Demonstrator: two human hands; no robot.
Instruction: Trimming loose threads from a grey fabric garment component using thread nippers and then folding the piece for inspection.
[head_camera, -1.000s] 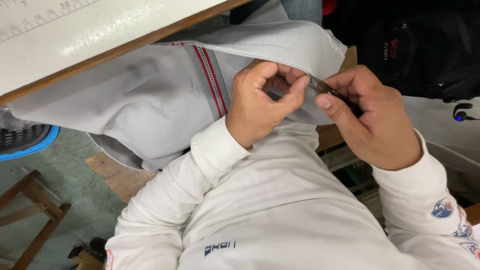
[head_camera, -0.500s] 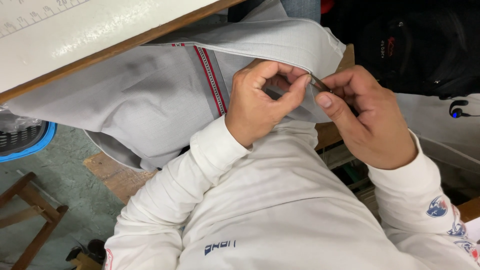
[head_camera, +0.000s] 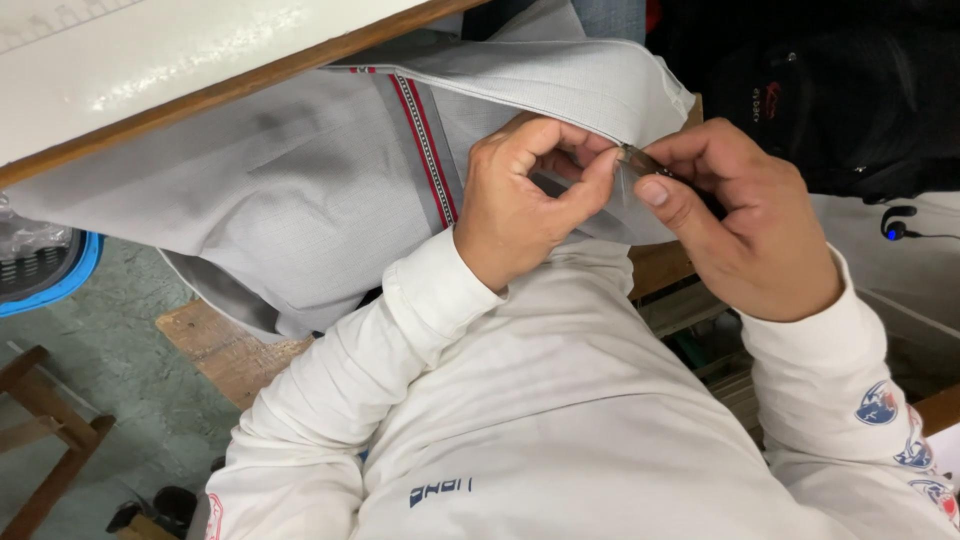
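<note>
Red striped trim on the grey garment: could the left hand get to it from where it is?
Probably yes. The left hand pinches the grey garment edge right beside the red striped trim, with only open cloth between, though it would have to release its pinch first.

white table, green floor, wooden stool

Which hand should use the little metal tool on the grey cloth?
Probably the right hand: it already grips the small metal tool with its tip at the hem of the grey garment with a red patterned stripe. The left hand pinches that cloth, holding it steady.
</note>
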